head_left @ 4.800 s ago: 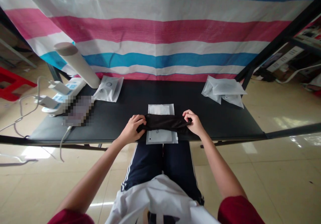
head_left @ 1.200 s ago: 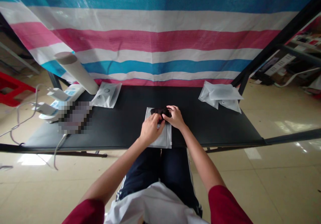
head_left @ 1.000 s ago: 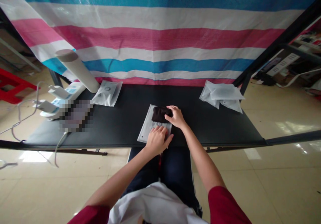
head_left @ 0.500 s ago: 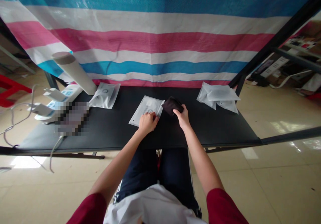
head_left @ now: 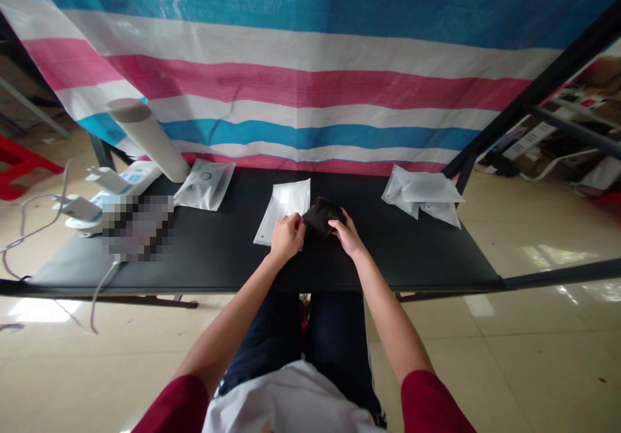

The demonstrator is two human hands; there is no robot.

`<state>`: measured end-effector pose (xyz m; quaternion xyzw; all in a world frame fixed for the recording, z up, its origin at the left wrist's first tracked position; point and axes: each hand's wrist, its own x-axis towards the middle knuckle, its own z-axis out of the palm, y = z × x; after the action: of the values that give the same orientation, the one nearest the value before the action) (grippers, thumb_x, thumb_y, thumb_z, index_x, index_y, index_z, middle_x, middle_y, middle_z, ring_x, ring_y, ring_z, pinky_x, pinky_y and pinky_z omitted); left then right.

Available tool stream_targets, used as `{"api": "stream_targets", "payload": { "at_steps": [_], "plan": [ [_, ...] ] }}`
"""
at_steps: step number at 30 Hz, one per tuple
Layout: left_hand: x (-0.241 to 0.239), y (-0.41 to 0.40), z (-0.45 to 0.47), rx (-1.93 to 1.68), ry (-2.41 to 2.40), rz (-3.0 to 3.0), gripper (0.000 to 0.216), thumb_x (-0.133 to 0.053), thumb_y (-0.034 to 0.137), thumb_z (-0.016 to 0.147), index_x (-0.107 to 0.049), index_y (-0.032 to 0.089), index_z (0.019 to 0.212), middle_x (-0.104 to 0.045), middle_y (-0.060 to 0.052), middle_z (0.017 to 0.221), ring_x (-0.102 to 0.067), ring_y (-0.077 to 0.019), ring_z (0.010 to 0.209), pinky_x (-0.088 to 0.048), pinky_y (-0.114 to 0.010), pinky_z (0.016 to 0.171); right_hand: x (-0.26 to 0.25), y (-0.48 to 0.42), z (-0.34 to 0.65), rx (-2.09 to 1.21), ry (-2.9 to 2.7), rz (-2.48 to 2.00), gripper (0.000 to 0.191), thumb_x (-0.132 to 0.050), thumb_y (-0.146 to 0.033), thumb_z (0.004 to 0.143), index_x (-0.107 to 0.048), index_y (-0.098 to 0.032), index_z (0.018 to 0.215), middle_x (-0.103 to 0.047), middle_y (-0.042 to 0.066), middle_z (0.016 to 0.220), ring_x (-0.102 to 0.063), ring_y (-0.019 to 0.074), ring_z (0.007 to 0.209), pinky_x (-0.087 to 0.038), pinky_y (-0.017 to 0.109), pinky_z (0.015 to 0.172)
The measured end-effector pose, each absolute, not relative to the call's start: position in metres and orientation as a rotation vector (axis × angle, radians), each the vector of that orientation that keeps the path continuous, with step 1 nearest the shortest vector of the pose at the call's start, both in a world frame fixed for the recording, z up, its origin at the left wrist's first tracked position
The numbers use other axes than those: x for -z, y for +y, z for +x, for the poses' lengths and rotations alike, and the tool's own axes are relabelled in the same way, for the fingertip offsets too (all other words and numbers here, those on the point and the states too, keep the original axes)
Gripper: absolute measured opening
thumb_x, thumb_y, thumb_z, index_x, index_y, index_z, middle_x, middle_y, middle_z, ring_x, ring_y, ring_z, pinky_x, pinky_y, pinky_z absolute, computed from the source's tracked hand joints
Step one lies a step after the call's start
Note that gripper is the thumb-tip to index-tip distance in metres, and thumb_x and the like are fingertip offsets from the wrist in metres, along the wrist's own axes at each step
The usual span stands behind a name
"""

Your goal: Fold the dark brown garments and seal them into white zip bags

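Note:
My right hand (head_left: 345, 233) is closed around the right side of a folded dark cloth item (head_left: 322, 215), held just above the black table. Directly left of it, my left hand (head_left: 288, 235) has its fingers curled in a pinch at the near right edge of a flat frosted plastic bag (head_left: 286, 201). The cloth's left corner comes close to my left fingertips; whether they touch, I cannot tell. The bag lies tilted on the table, its opening partly hidden by my left hand.
More frosted bags (head_left: 427, 190) lie at the table's right end. On the left are another frosted bag (head_left: 208, 184), a white bottle (head_left: 150, 142), a power strip (head_left: 130, 180) with plugged-in chargers and a blurred-out device (head_left: 138, 229) on a cable. A striped sheet (head_left: 310, 83) hangs behind.
My right hand has brought the dark cloth left and slightly nearer, up to the left hand. The frosted bag has turned a little under my left hand, and its printing no longer shows.

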<state>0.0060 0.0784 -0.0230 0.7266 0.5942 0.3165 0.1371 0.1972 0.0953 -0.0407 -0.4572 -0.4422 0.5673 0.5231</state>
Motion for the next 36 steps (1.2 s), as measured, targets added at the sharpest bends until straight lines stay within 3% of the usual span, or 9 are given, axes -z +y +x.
{"api": "stream_targets", "payload": {
  "at_steps": [7, 12, 19, 26, 32, 34, 36],
  "plan": [
    [0.023, 0.078, 0.008, -0.880, 1.438, 2.152, 0.018, -0.047, 0.029, 0.089, -0.050, 0.021, 0.073, -0.057, -0.002, 0.069, -0.056, -0.0188, 0.071, -0.040, -0.029, 0.067, 0.043, 0.093, 0.198, -1.455, -1.047, -1.031, 0.048, -0.048, -0.044, 0.070, -0.059, -0.025, 0.112, -0.070, 0.003, 0.097, -0.065, 0.0251, 0.094, -0.054, 0.039, 0.076],
    [0.027, 0.079, 0.005, -1.053, 1.495, 1.956, 0.016, -0.042, 0.024, 0.089, -0.050, 0.021, 0.076, -0.056, 0.000, 0.066, -0.055, -0.0155, 0.066, -0.040, -0.027, 0.065, 0.042, 0.095, 0.196, -1.477, -0.944, -1.051, 0.045, -0.054, -0.036, 0.066, -0.059, -0.024, 0.109, -0.069, 0.001, 0.094, -0.065, 0.0240, 0.089, -0.052, 0.033, 0.068],
    [0.009, 0.070, 0.011, -1.154, 1.615, 1.961, 0.024, -0.041, 0.032, 0.094, -0.053, 0.020, 0.077, -0.058, 0.000, 0.068, -0.056, -0.0134, 0.063, -0.038, -0.024, 0.062, 0.032, 0.094, 0.193, -1.530, -0.833, -1.075, 0.037, -0.068, -0.029, 0.061, -0.059, -0.024, 0.096, -0.066, -0.003, 0.084, -0.063, 0.0185, 0.079, -0.047, 0.025, 0.059],
    [-0.008, 0.049, 0.041, -0.742, 1.646, 2.216, 0.024, -0.044, 0.032, 0.095, -0.059, 0.020, 0.081, -0.064, -0.004, 0.071, -0.062, -0.0179, 0.069, -0.037, -0.026, 0.062, 0.029, 0.091, 0.158, -1.205, -0.653, -1.211, 0.040, -0.075, -0.047, 0.064, -0.066, -0.018, 0.090, -0.067, 0.000, 0.078, -0.062, 0.0177, 0.075, -0.047, 0.026, 0.060],
    [-0.013, 0.053, 0.036, -0.796, 1.681, 2.249, 0.024, -0.044, 0.031, 0.095, -0.059, 0.018, 0.081, -0.063, -0.005, 0.073, -0.060, -0.0181, 0.071, -0.038, -0.027, 0.064, 0.030, 0.085, 0.156, -1.111, -1.004, -1.334, 0.042, -0.072, -0.057, 0.067, -0.060, -0.017, 0.068, -0.055, -0.003, 0.058, -0.054, 0.0142, 0.058, -0.041, 0.024, 0.052],
    [-0.014, 0.054, 0.031, -0.833, 1.683, 2.233, 0.024, -0.044, 0.031, 0.095, -0.059, 0.018, 0.081, -0.061, -0.004, 0.071, -0.059, -0.0176, 0.070, -0.038, -0.027, 0.064, 0.033, 0.082, 0.163, -1.041, -1.127, -1.369, 0.041, -0.071, -0.057, 0.070, -0.063, -0.017, 0.076, -0.059, -0.001, 0.062, -0.056, 0.0154, 0.060, -0.043, 0.025, 0.054],
    [-0.014, 0.054, 0.028, -0.861, 1.677, 2.219, 0.024, -0.044, 0.031, 0.095, -0.059, 0.018, 0.081, -0.061, -0.004, 0.071, -0.058, -0.0174, 0.070, -0.038, -0.027, 0.064, 0.036, 0.077, 0.168, -0.967, -1.205, -1.381, 0.044, -0.071, -0.054, 0.072, -0.064, -0.018, 0.097, -0.066, 0.000, 0.073, -0.060, 0.0166, 0.065, -0.046, 0.026, 0.059]
  ]
}}
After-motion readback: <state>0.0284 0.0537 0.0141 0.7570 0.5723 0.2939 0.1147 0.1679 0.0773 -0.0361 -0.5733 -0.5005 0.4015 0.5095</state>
